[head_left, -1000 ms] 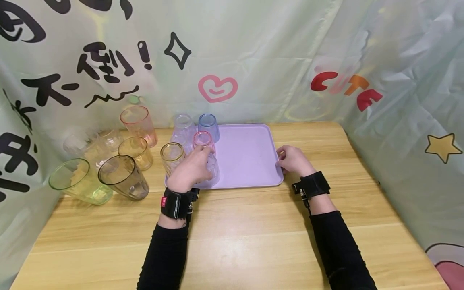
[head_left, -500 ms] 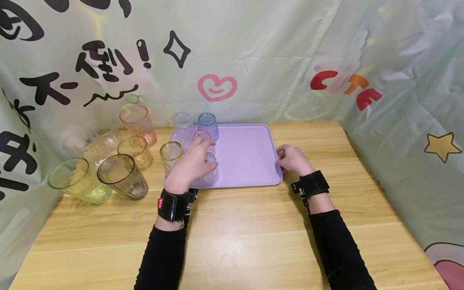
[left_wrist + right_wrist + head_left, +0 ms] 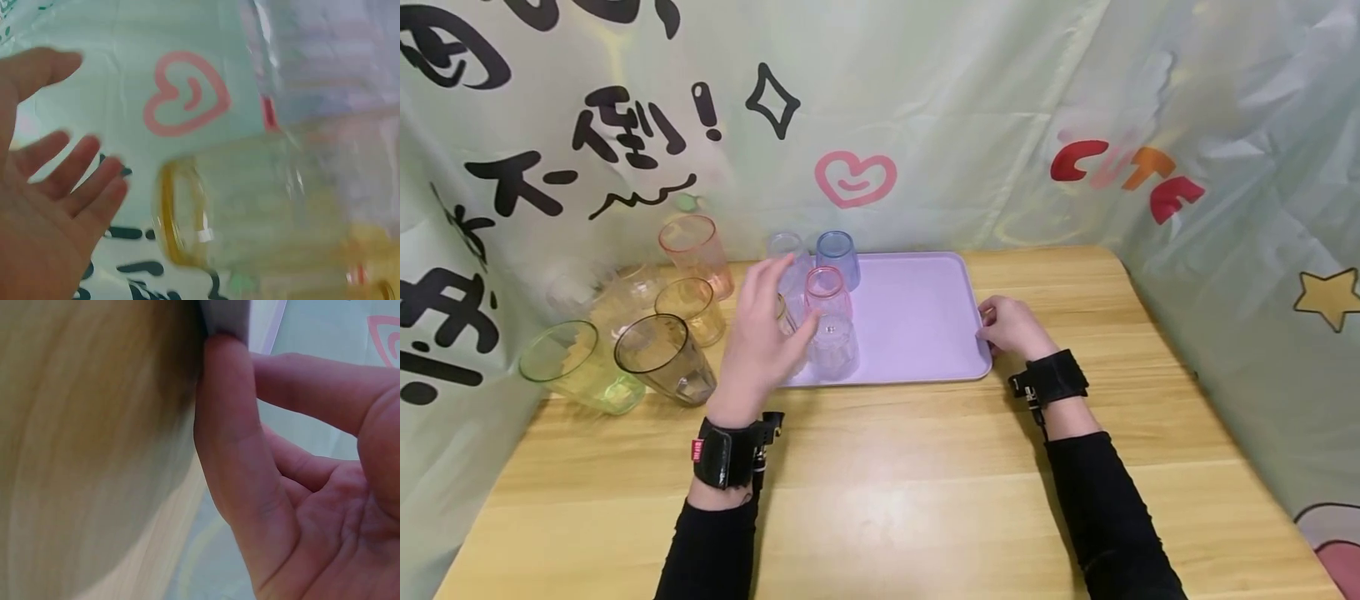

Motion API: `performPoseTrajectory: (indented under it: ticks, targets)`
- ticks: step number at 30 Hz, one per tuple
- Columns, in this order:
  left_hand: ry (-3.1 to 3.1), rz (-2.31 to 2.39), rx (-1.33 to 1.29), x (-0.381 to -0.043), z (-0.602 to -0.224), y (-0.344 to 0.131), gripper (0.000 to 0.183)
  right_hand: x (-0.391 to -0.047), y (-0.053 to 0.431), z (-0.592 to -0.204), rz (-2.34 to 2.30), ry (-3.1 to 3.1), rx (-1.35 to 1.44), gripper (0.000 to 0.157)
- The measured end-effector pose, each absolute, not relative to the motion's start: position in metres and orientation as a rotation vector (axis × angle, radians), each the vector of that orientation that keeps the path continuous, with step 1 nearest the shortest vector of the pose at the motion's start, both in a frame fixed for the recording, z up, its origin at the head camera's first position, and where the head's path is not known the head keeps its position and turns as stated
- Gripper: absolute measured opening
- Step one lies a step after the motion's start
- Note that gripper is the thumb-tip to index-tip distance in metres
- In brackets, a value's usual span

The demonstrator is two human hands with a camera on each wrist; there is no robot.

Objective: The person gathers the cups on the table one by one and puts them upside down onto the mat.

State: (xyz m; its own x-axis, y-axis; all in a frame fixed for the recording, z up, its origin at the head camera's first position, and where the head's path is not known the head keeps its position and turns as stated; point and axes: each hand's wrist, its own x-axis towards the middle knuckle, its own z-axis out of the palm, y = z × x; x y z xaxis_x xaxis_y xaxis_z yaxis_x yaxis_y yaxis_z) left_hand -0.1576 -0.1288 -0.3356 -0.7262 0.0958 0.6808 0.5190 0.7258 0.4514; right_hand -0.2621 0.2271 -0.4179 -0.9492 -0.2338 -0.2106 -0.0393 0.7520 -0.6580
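My left hand (image 3: 760,346) hovers over the left part of a lilac tray (image 3: 917,317), its fingers spread and holding nothing. Beside it, upside down on the tray, stand a pink-rimmed glass (image 3: 827,292), a clear glass (image 3: 833,350) and a blue glass (image 3: 838,257). A yellow-rimmed glass (image 3: 250,206) lies close to the fingers in the left wrist view; in the head view the hand hides most of it. More clear glass (image 3: 786,246) shows at the tray's back left. At the tray's right edge, my right hand (image 3: 1011,327) pinches the rim between thumb and index finger.
Left of the tray, upright glasses stand on the wooden table (image 3: 880,500): a pink one (image 3: 697,258), a yellow one (image 3: 692,310), a grey one (image 3: 666,358) and a green one (image 3: 583,367). Clear glasses (image 3: 640,287) crowd behind them. A printed cloth (image 3: 955,125) hangs behind the table.
My left hand has lifted off the glasses on the tray, shifting left and spreading its fingers. The right hand keeps its place at the tray's edge, and the head view has shifted slightly.
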Motion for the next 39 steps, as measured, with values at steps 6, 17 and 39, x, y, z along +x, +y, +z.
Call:
performPoseTrajectory:
  ticks: [6,17,39]
  targets:
    - [-2.052,-0.838,-0.286,-0.139,-0.338,-0.153,0.070,-0.262,0.227,-0.417,-1.002,2.665,-0.216,0.044]
    - [-1.893,-0.792,0.083,-0.107,-0.351,-0.187,0.081,-0.262,0.228,-0.416,-1.001,2.664,-0.209,0.043]
    - [-2.027,-1.154,0.617,-0.097,-0.398,-0.218,0.102,-0.262,0.228,-0.419,-0.969,2.684,-0.219,0.043]
